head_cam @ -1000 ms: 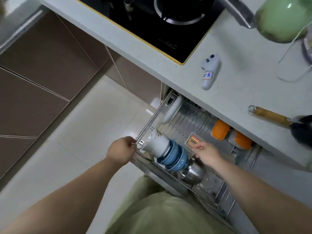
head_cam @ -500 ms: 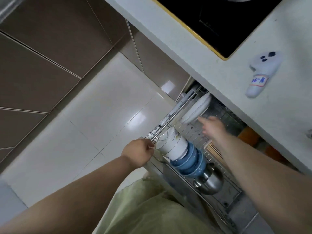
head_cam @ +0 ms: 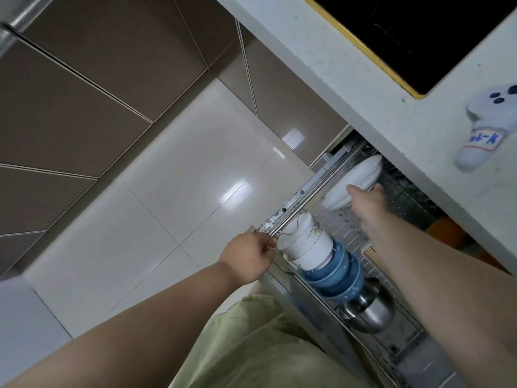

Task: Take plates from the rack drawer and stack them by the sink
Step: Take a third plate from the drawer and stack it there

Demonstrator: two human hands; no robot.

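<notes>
Below: glossy pale floor tiles [head_cam: 173, 197] | brown cabinets [head_cam: 84, 79] | speckled countertop [head_cam: 363, 88]

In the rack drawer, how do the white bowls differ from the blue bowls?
The white bowls are plain white with a small leaf print; the blue bowls are solid blue. The white bowls lie nearest the left hand; the blue bowls lie between them and the steel bowl. Both are nested stacks lying on their sides.

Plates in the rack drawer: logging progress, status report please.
Right hand on white plates, grip unclear. Left hand closed on drawer rail. Stacked bowls nearby, not blocking.
</notes>
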